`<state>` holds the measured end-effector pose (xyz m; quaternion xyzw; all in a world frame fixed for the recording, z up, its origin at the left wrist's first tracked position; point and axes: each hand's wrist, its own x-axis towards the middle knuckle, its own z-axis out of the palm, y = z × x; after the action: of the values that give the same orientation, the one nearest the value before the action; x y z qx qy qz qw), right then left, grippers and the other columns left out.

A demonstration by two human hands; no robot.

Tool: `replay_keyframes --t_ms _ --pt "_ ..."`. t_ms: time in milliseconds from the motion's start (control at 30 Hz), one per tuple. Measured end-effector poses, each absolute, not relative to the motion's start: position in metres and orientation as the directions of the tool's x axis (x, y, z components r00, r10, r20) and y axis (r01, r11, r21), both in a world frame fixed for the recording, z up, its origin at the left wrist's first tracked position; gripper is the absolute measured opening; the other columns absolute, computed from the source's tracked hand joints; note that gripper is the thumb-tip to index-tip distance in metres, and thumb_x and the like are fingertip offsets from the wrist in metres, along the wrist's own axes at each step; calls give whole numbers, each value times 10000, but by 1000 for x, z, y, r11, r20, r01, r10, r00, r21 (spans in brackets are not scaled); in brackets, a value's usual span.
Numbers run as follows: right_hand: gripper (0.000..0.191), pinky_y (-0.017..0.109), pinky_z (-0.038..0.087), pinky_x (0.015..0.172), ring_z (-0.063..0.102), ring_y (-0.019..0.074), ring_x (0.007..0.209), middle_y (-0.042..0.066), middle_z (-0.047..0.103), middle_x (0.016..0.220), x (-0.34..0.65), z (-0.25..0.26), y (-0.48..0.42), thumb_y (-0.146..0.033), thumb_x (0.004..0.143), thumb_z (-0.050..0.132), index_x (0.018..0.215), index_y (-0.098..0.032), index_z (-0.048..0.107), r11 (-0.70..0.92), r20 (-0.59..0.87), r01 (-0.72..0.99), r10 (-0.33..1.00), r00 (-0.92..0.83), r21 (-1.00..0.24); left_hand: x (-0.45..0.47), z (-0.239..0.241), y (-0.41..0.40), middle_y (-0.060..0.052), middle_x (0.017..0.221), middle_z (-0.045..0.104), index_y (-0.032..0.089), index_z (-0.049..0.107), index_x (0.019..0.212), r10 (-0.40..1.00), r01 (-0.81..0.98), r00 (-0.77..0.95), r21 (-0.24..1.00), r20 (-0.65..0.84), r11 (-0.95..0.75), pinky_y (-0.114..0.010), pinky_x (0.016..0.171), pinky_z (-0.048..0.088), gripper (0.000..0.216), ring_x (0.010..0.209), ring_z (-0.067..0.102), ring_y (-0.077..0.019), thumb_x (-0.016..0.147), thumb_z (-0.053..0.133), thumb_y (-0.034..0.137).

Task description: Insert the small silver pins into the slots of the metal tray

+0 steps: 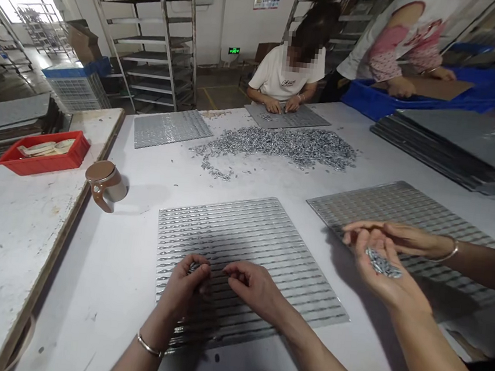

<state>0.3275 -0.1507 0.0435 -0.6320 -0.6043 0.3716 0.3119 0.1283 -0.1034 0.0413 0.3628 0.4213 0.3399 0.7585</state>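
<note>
My left hand [189, 282] is curled over the left part of a grey ridged sheet [260, 233] on the table. Some small dark metal pieces [193, 268] peek out between its thumb and fingers. To the right, my right hand [255, 285] hovers above the same sheet, fingers bent and thumb close to the forefinger. Whatever its fingertips hold, if anything, is too small to tell. Rows of shiny small pieces line the sheet, densest toward its left side. A short gap separates my two hands.
A large heap of small metal pieces [286, 142] lies mid-table. On the right, a co-worker's open palm [381, 274] holds several pieces over another sheet [368, 203]. A brown-lidded mug [107, 184] stands left, near a red bin [52, 161]. Stacked sheets [453, 141] and other people are behind.
</note>
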Motion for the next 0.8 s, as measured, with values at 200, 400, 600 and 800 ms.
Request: replay_keyframes --t_ms 200,400,600,800 --pt "137 269 455 595 643 174 629 0 691 678 323 27 -138 -264 806 535 795 -210 660 -170 -152 511 985 77 -843 115 43 -87 57 576 526 160 619 798 869 -367 228 787 -440 495 -152 385 182 476 437 350 -31 610 913 484" --pt "163 273 497 641 702 193 699 22 738 752 301 24 -125 -267 848 542 846 -199 691 -164 -145 473 986 76 -866 116 43 -85 -21 739 648 107 727 935 850 -464 180 719 -496 518 -153 402 279 522 536 471 -59 535 942 364" --pt "130 300 494 762 694 210 819 58 740 839 293 12 -117 -147 853 544 801 -192 654 -115 -37 712 992 124 -693 121 39 -88 -44 784 691 134 689 891 819 -460 243 681 -521 570 -141 399 231 541 520 436 -42 481 980 335" --pt "154 298 510 709 693 205 757 43 719 806 296 18 -122 -202 862 592 1010 -174 626 -157 -63 586 982 178 -795 125 34 -95 19 659 586 147 631 762 806 -362 335 723 -488 588 -160 411 191 488 491 373 -39 566 944 466"
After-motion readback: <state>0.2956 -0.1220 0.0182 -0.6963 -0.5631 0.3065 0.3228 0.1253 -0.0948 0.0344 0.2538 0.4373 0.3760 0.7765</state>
